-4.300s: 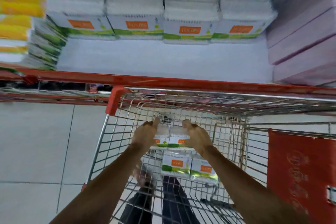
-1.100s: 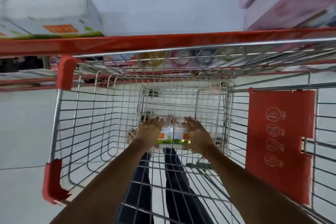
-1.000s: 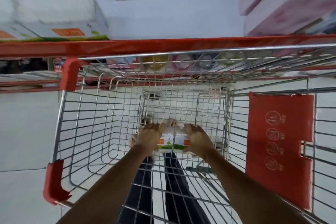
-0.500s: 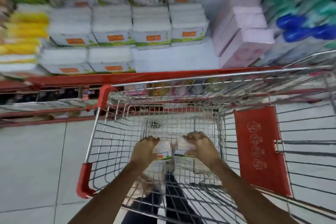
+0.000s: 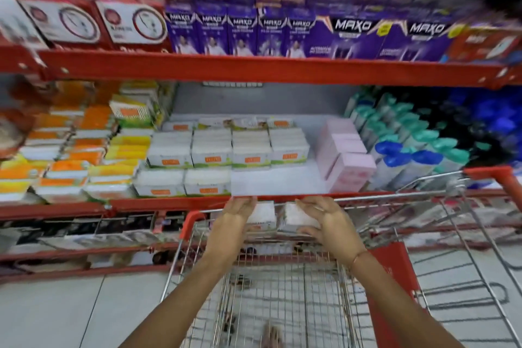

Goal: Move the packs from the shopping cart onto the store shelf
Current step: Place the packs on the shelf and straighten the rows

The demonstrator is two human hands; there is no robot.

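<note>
Left hand (image 5: 236, 216) & right hand (image 5: 324, 216): raised above front rim of shopping cart (image 5: 282, 291), palms facing in, pressed on outer sides of 2 white packs (image 5: 278, 216) held side by side between them; fingers curl over far ends. Packs sit level w/ red front edge of store shelf (image 5: 169, 203), just short of it, not yet on the board. Motion blur; labels on held packs unreadable.

Shelf, mid level: white packs w/ orange labels (image 5: 226, 150), back block 4 across, stacked; front row only 2 packs (image 5: 183, 182), at left. Open room: bare white board (image 5: 276, 181) right of those 2, in front of back block, bounded right by pink boxes (image 5: 347, 161). Gap lies straight ahead of the hands. Headroom above gap open up to red rail of upper shelf (image 5: 254, 70).

Left of white packs: orange & yellow packs (image 5: 84, 155), crowded to shelf edge. Right of pink boxes: bottles w/ blue & teal caps (image 5: 409, 147), leaning.

Upper shelf: purple boxes (image 5: 268, 34) centre/right, red boxes (image 5: 84, 22) left.

Cart: wire basket, red corner guard (image 5: 192, 220) near shelf edge, red panel (image 5: 395, 285) on right side. Cart nose close under shelf edge. Basket floor blurred, contents can't tell. Pale tile floor (image 5: 70, 311) open at left
</note>
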